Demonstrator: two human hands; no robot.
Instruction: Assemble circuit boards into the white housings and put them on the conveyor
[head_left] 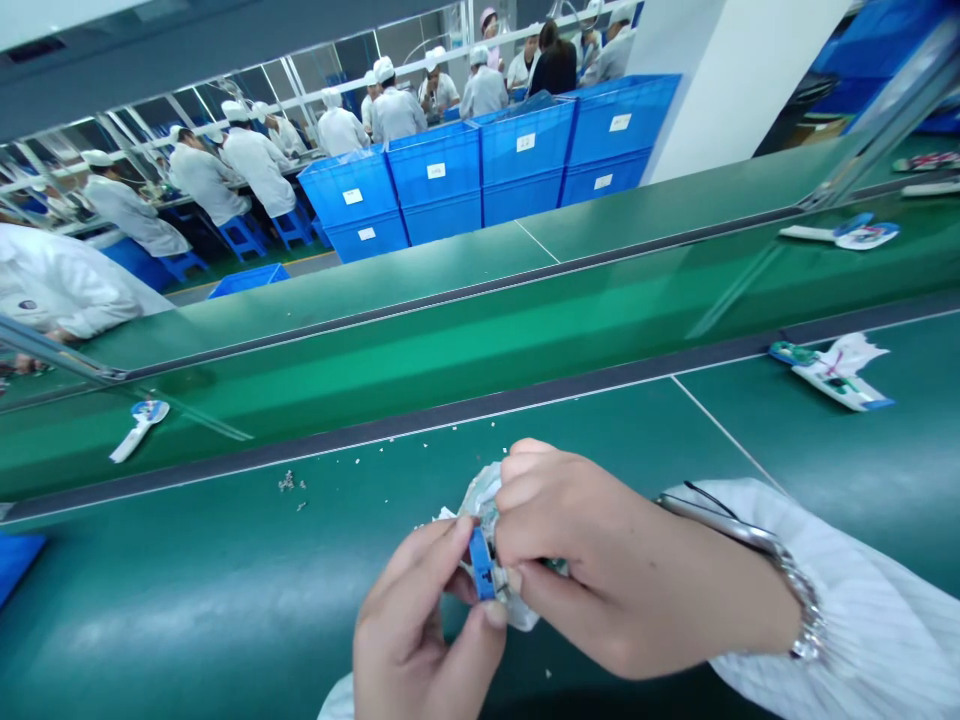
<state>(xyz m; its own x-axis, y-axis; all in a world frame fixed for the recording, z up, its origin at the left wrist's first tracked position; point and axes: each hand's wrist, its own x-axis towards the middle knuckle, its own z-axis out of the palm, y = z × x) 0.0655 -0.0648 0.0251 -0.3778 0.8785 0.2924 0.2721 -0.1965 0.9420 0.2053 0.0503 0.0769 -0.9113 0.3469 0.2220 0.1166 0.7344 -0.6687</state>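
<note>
Between thumb and fingertips, my left hand grips a small blue plastic part with dark openings in its face. My right hand meets it from the right, its thumb and index finger pinched together at the part's edge; what they pinch is too small to make out. Behind and below the fingers lies a crumpled clear plastic bag, partly hidden by both hands. Tiny white bits show beside it on the green work surface.
Small screws lie in a cluster to the left. A white-and-blue device with a torn white piece rests at the right. On the green belt are white handled items. Blue crates and seated people in white stand beyond.
</note>
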